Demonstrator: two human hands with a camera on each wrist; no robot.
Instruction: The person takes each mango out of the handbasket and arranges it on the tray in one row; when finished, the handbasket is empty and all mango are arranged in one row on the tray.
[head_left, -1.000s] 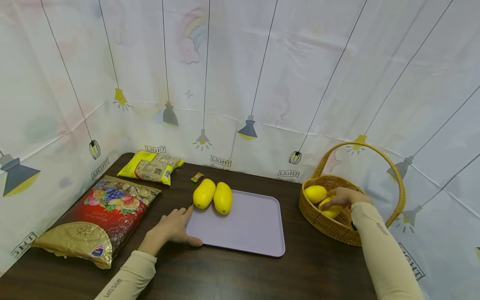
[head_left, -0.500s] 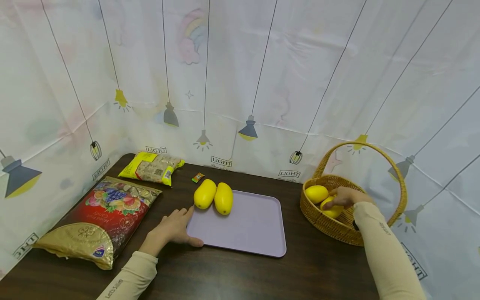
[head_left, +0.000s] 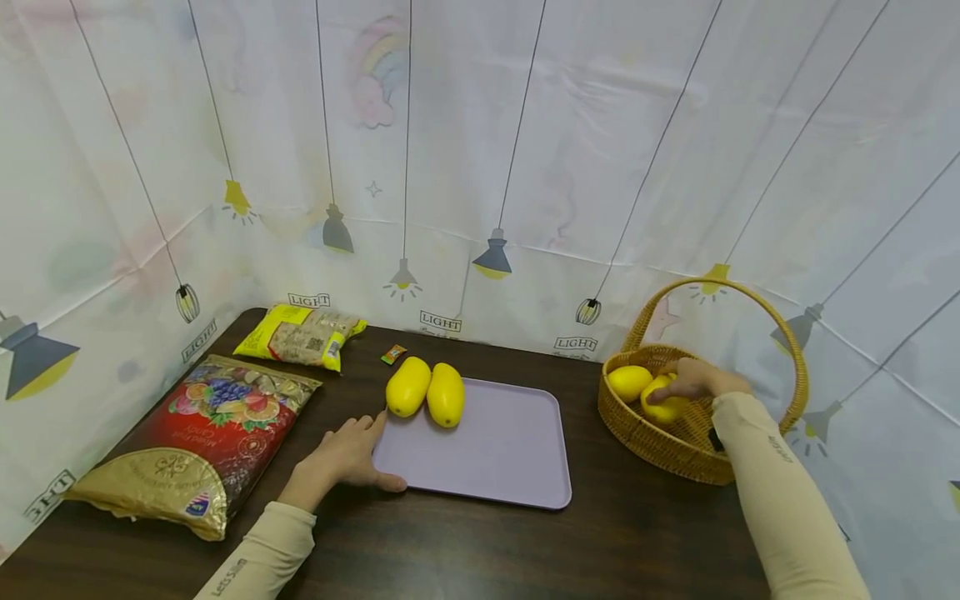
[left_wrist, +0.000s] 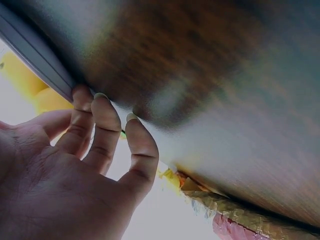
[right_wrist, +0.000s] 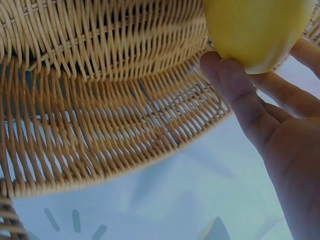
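My right hand (head_left: 693, 379) grips a yellow mango (head_left: 663, 408) inside the wicker basket (head_left: 652, 454). In the right wrist view its fingers curl round the lower end of that mango (right_wrist: 257, 35), close to the woven wall. A second mango (head_left: 628, 382) lies at the left in the basket. On the table, my left hand (head_left: 348, 454) rests at the left edge of a pale purple tray (head_left: 495, 442), fingers spread and thumb by the near corner. The left wrist view has these fingertips right at the tray's rim (left_wrist: 42, 60). Two mangoes (head_left: 408, 387) lie side by side at the tray's far left.
A large red and gold candy bag (head_left: 202, 442) lies on the left of the dark table (head_left: 450, 550). Behind it is a yellow snack bag (head_left: 300, 336). One small wrapped candy (head_left: 393, 355) sits beyond the tray. The basket's tall handle (head_left: 798, 367) arches over its opening.
My right hand has raised and tilted the mango slightly inside the basket, and its fingers have shifted on it. The left hand and the tray keep their places.
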